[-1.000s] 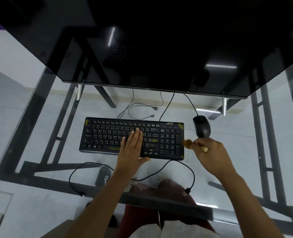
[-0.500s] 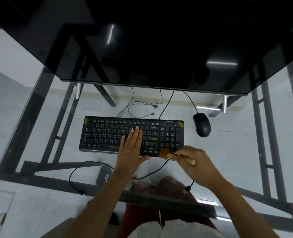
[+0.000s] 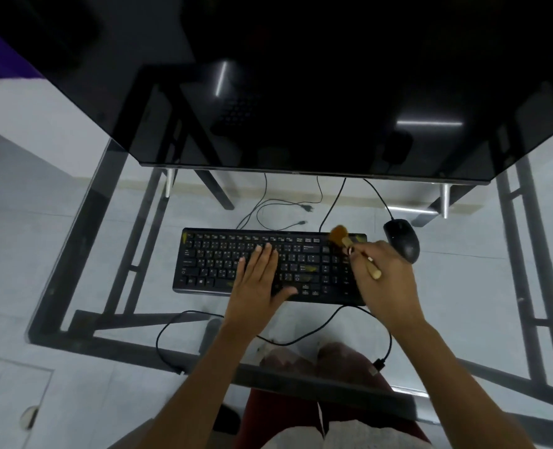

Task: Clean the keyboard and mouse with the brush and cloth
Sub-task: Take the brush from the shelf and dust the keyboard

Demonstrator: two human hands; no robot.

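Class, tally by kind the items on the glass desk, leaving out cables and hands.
Monitor: 1
Keyboard: 1
Mouse: 1
Brush: 1, gripped by the right hand over the keyboard
Total: 4

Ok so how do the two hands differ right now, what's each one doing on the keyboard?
The left hand lies flat with straight fingers pressed on the middle of the keyboard; the right hand is curled round a brush. The left hand holds nothing, while the right hand points the bristles at the keyboard's far right corner, near the mouse. Both are bare and over the keyboard.
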